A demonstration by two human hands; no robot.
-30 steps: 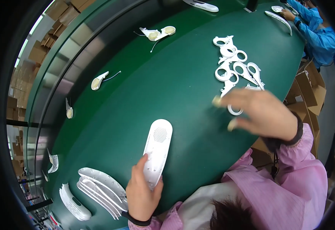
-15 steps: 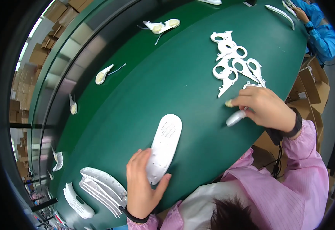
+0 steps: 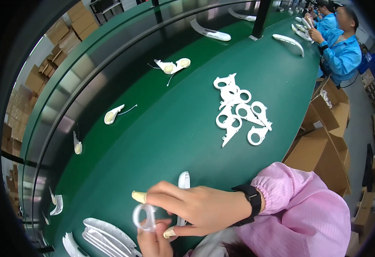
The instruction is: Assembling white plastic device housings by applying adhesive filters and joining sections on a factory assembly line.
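A white plastic ring-shaped part (image 3: 139, 216), blurred, is between my two hands at the lower middle. My left hand (image 3: 152, 243) comes from below, its thumb and fingers closed on the part's lower end. From the right, my right hand (image 3: 202, 209) reaches over it; yellow covers sit on its index finger and thumb, which are spread around the ring. Behind my right hand lies a long white shell (image 3: 184, 180); the hand hides its middle. Farther up the table, several white ring-shaped parts (image 3: 234, 122) lie in a loose, overlapping group.
White curved shells (image 3: 110, 237) lie at lower left. Along the darker green strip (image 3: 123, 92) rest white parts with yellowish discs and wires (image 3: 169, 67). A dark post (image 3: 261, 19) rises at the far edge. Open cardboard boxes (image 3: 320, 150) stand at right; people in blue (image 3: 342, 51) work beyond.
My right hand has come leftward with the white ring-shaped part to my left hand. My left hand has left the long shell and closed on the part. The view has shifted.
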